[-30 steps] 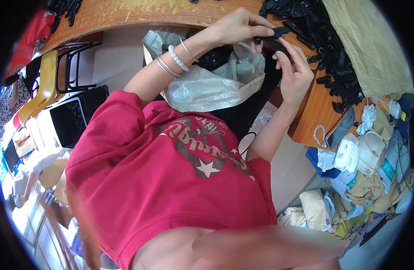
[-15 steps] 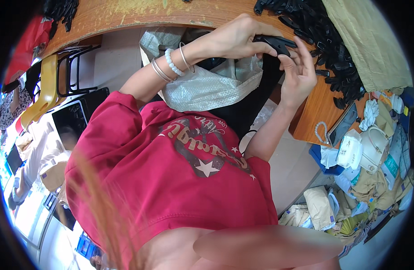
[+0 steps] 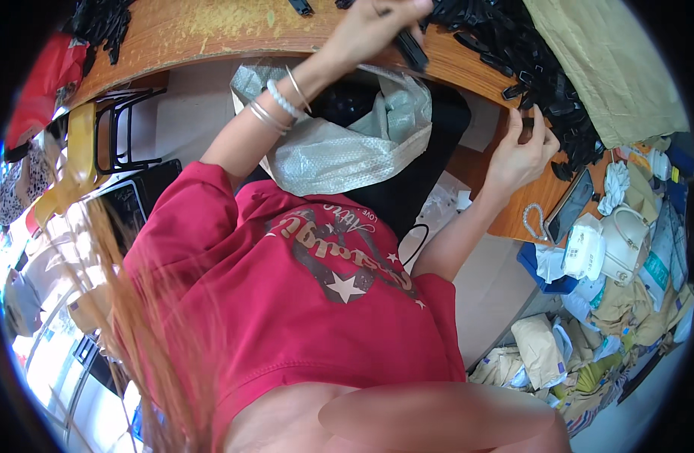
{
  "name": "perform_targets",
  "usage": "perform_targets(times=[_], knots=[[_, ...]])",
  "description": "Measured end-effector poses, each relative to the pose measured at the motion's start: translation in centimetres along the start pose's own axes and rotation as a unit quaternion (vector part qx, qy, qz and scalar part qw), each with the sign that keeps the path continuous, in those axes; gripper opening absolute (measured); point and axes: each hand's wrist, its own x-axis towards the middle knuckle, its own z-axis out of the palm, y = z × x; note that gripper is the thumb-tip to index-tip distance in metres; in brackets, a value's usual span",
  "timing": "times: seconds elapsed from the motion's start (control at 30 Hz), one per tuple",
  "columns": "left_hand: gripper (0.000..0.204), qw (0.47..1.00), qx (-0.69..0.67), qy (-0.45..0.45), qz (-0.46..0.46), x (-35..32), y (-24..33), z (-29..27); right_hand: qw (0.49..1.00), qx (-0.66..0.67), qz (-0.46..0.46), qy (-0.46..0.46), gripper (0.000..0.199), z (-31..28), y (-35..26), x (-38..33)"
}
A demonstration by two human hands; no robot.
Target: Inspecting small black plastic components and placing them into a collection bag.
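My left hand (image 3: 388, 23), with pale bracelets at its wrist, is over the table's front edge, closed on a black bar-shaped piece (image 3: 413, 51) whose end points down and right. Its fingertips are partly cut off by the upper edge. To the right, my right hand (image 3: 521, 155) reaches to the border of a heap of black strap-like pieces with small buckles (image 3: 539, 60). Its thumb and fingers bend around a small black piece (image 3: 527, 130), whose exact kind I cannot make out.
Between my arms an open white woven sack (image 3: 339, 158) holds dark things. More black pieces (image 3: 105, 30) lie far left on the wooden table (image 3: 211, 30). At right are brown paper (image 3: 619, 68), a phone (image 3: 570, 205), a beaded bracelet (image 3: 533, 221), a white bag (image 3: 626, 245) and several packages (image 3: 539, 347).
My hands were together on a black piece; now they are apart. The left has moved up and left with a black bar-shaped piece, the right down and right to the heap.
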Motion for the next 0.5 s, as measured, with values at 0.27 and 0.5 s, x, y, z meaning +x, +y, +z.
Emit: perform_targets(times=[0.27,0.5], knots=[[0.013,0.862,0.41,-0.082,0.285,5.0,3.8,0.8,0.997,-0.03,-0.055,0.045,0.027,1.5,3.1,-0.6],[0.014,0.832,0.397,-0.09,0.377,4.9,4.4,0.8,0.96,0.26,0.086,0.065,0.021,1.0,1.9,-1.8]])
